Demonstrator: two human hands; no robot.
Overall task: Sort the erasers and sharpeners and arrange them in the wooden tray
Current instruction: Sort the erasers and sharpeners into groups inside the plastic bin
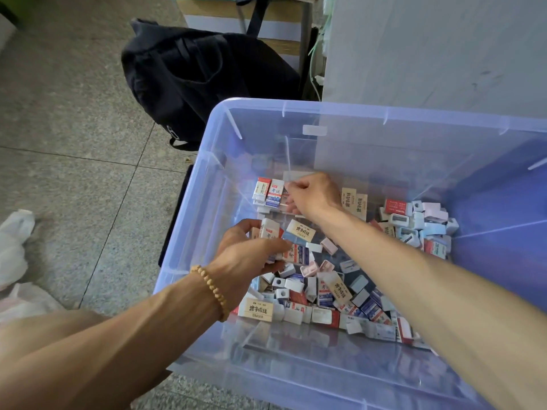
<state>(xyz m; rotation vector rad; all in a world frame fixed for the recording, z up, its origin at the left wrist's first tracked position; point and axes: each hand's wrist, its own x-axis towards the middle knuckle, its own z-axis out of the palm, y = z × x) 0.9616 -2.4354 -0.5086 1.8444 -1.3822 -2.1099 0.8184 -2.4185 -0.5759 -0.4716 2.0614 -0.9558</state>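
Both my hands reach into a clear blue plastic bin full of loose erasers and small sharpeners. My left hand, with a bead bracelet on the wrist, grips a few boxed erasers near the bin's left side. My right hand is farther back with its fingers curled beside a standing row of erasers and touches an eraser at the row's end. A second heap of sharpeners and erasers lies at the right. No wooden tray shows.
The bin stands on a speckled tile floor. A black backpack lies behind the bin's far left corner. White plastic bags sit at the left edge. A grey wall panel rises behind the bin.
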